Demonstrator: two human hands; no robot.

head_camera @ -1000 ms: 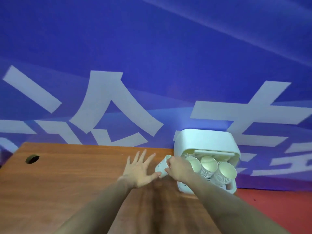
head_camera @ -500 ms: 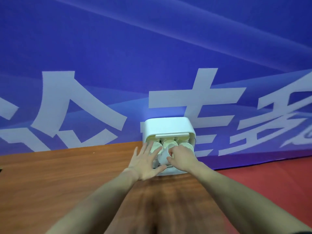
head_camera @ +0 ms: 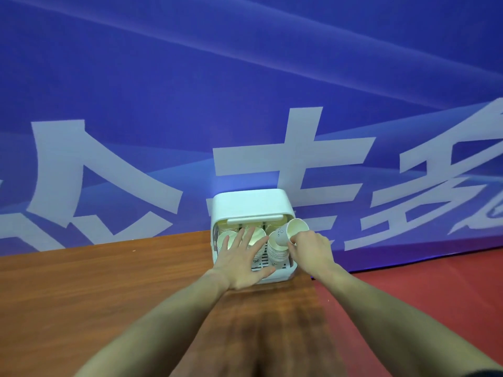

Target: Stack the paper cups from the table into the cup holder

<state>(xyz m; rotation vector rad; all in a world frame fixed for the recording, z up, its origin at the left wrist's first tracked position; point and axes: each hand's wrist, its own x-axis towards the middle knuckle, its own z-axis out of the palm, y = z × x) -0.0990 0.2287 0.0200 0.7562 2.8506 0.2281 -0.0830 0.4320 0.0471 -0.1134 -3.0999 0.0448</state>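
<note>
At frame centre we find the white cup holder (head_camera: 251, 206) on the wooden table (head_camera: 109, 281), against the blue banner (head_camera: 245, 77). Our left hand (head_camera: 241, 261) lies flat, fingers spread, over its front stacks. Our right hand (head_camera: 310, 247) grips a tilted paper cup (head_camera: 292, 231) above the right-hand stack (head_camera: 277, 251).

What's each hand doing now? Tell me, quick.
Left hand: open, fingers spread, flat against the cup holder.
Right hand: closed on a paper cup.
</note>
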